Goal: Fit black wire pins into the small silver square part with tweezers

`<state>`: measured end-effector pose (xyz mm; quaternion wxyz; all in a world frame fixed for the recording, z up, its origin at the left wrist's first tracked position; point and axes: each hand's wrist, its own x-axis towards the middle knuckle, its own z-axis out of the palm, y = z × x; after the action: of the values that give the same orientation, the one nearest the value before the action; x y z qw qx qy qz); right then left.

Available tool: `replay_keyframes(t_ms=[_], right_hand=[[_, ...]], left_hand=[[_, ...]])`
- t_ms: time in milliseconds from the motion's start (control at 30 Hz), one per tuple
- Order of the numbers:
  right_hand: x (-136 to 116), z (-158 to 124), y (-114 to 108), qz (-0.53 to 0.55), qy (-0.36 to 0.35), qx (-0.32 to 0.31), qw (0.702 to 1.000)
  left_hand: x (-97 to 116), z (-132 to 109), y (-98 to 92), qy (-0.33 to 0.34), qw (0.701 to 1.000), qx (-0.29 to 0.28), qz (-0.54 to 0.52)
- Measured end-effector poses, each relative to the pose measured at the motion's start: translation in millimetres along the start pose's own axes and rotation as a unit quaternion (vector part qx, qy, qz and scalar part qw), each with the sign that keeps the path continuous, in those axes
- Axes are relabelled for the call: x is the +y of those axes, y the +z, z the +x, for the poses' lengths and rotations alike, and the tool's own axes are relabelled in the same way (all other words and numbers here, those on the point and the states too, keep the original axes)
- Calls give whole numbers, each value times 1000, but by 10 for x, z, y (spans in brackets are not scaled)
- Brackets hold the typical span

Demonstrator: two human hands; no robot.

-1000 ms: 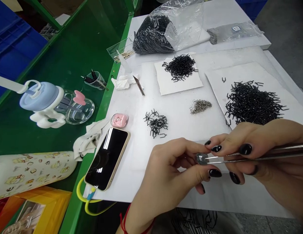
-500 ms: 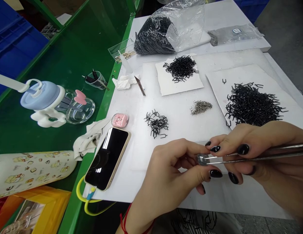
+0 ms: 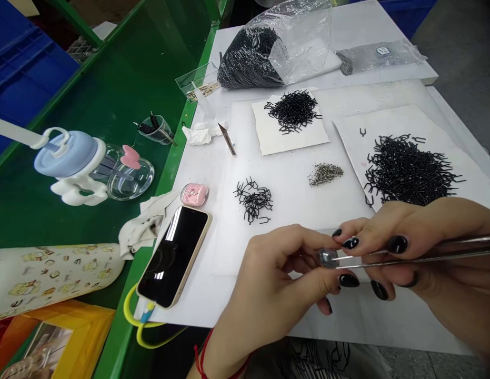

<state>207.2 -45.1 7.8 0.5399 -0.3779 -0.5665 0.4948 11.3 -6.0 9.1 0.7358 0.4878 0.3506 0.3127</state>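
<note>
Between its thumb and index finger, my left hand pinches a small shiny, rounded silvery piece. My right hand is closed around metal tweezers, whose tips point left and reach the silvery piece. Whether the tips grip anything there is too small to tell. Fingertips of both hands nearly meet above the front of the white foam sheet. Beyond the left hand lies a small pile of black U-shaped wire pieces. A heap of tiny metallic bits lies farther back, and a large black pile sits behind the right hand.
Another black pile rests on paper, with a plastic bag of black pieces behind it. A blade, a pink case and a phone lie at left. A cup and bottle stand beyond the green edge.
My right hand and the tweezers have shifted very slightly to the right. My left hand keeps its pinch on the silvery piece in the same place.
</note>
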Motion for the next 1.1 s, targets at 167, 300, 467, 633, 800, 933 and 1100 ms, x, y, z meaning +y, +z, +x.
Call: replay_keyframes(t_ms=[167,300,467,633,800,933,1100], right_hand=[[12,-8,5,-14,-6,6,1000],[25,-6,6,-25,-17,-2,1000],[11,25,25,-6,-10,2,1000],[6,40,40,-2,-15,24,1000],[5,35,34,-11,-11,20,1000],[1,33,31,-21,-20,7,1000],[28,-4,39,-45,-9,54,997]], left_hand=[[16,-7,0,-5,1000,3,7],[31,-13,7,-8,1000,2,2],[36,-13,3,-16,1000,-4,4],[41,-11,5,-18,1000,-3,4],[39,-12,6,-9,1000,-6,8],[33,-9,18,-9,1000,-4,7],[40,-4,11,-21,1000,-7,20]])
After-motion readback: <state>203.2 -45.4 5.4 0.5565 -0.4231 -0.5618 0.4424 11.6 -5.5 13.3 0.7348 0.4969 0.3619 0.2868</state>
